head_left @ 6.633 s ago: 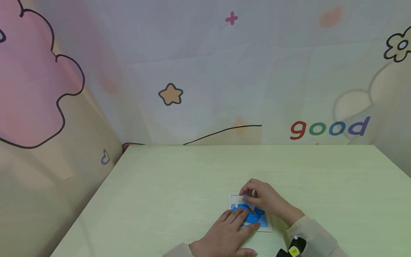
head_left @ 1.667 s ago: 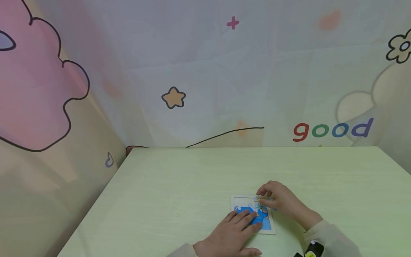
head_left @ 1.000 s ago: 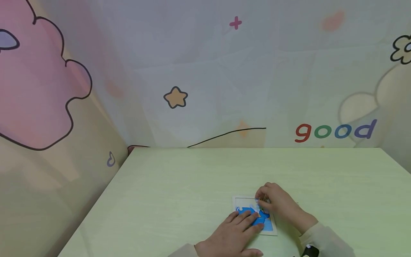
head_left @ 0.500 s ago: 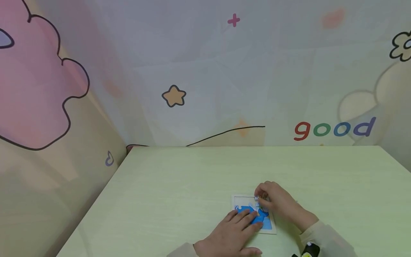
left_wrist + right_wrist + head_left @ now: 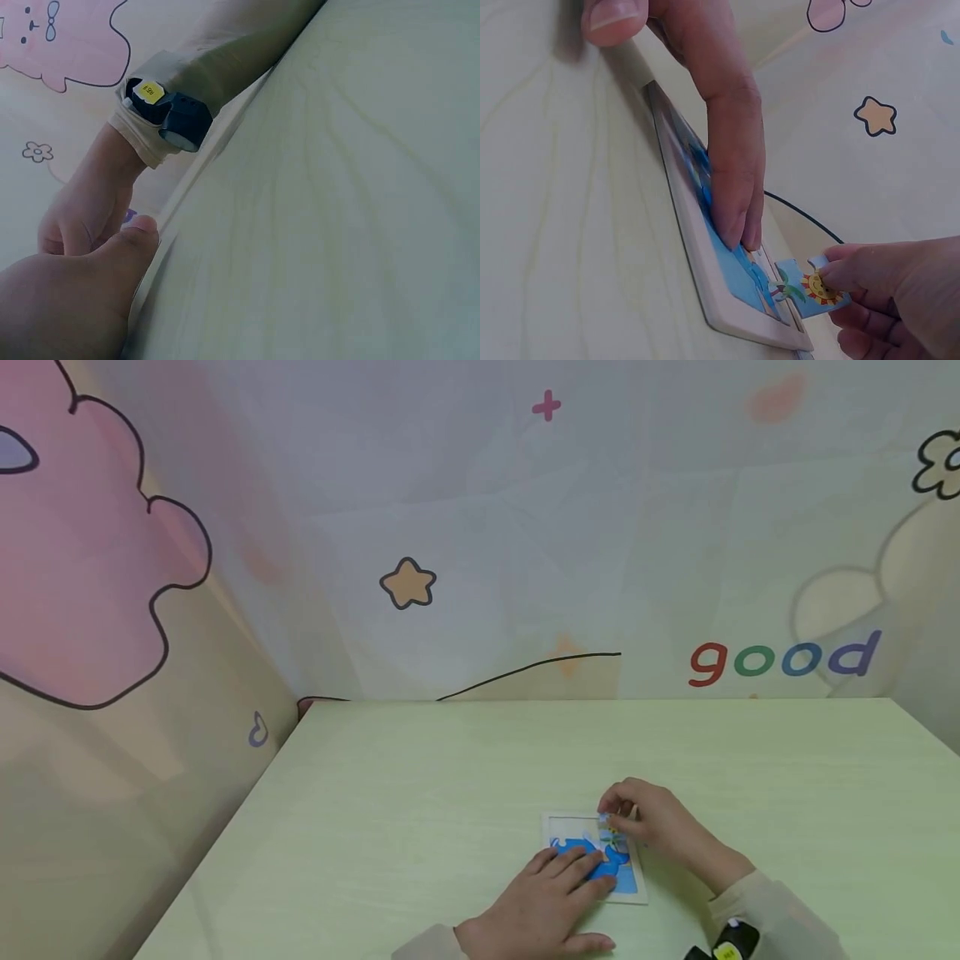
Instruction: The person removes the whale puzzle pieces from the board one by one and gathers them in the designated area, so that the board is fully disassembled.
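Observation:
A small jigsaw puzzle [image 5: 624,882] in a white frame lies on the table, with blue pieces in its lower part. My left hand [image 5: 542,897] rests flat on it, fingers extended over the blue pieces. At the upper right corner, my right hand [image 5: 660,820] pinches a puzzle piece [image 5: 604,819] between thumb and fingers. The right wrist view shows this piece [image 5: 822,288] with a smiling sun, beside green palm leaves at the frame's edge. It looks tilted there; whether it is seated is unclear. The left wrist view shows both hands but hides the puzzle.
The pale green table [image 5: 420,793] stretches out around the puzzle. Behind it hangs a printed backdrop [image 5: 480,527] with a star and the word "good". A dark wrist camera [image 5: 731,939] is strapped to the right sleeve.
From the frame's top middle, my right hand has moved to its upper right corner. Lately it has shifted slightly right, showing more of the piece. My left hand stays on the puzzle.

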{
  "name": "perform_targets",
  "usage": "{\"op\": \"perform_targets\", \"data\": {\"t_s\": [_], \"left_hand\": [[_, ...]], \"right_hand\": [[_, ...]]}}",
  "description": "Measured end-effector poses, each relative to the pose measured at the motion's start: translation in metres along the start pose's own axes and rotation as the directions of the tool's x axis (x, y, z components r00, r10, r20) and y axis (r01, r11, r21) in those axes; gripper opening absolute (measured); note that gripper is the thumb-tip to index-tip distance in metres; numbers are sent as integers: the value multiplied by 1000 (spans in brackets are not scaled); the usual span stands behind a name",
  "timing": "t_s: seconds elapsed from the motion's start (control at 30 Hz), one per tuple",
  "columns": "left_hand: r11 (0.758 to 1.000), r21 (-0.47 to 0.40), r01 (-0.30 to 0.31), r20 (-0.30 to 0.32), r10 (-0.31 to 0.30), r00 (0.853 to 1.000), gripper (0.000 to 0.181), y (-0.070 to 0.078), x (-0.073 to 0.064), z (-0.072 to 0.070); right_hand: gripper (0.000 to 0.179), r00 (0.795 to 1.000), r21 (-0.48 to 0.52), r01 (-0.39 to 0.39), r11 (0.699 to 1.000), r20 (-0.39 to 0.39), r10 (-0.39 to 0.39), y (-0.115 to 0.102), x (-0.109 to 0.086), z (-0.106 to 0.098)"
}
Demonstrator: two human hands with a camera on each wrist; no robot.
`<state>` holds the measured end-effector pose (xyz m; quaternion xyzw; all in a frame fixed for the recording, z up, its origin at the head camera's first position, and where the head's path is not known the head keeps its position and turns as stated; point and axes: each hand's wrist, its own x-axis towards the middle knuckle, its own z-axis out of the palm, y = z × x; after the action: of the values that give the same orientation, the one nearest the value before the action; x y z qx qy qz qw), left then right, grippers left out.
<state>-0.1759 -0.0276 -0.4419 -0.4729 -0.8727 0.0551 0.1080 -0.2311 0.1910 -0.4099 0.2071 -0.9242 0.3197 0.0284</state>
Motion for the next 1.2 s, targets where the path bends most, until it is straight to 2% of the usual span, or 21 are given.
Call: {"op": "perform_targets", "data": {"t_s": [0.27, 0.87, 1.2], "left_hand": [[1000, -2, -4, 0, 4, 1000, 62, 2, 2, 0], [999, -38, 5, -19, -6, 1000, 62, 1, 0, 1], [999, -37, -3, -17, 2, 1000, 61, 1, 1, -1]], "right_hand": [[4, 999, 45, 20, 999, 36, -21, 0, -4, -11], [4, 998, -46, 17, 999, 56, -15, 1, -8, -53], [6, 996, -63, -28, 998, 79, 33, 11, -12, -73]]}}
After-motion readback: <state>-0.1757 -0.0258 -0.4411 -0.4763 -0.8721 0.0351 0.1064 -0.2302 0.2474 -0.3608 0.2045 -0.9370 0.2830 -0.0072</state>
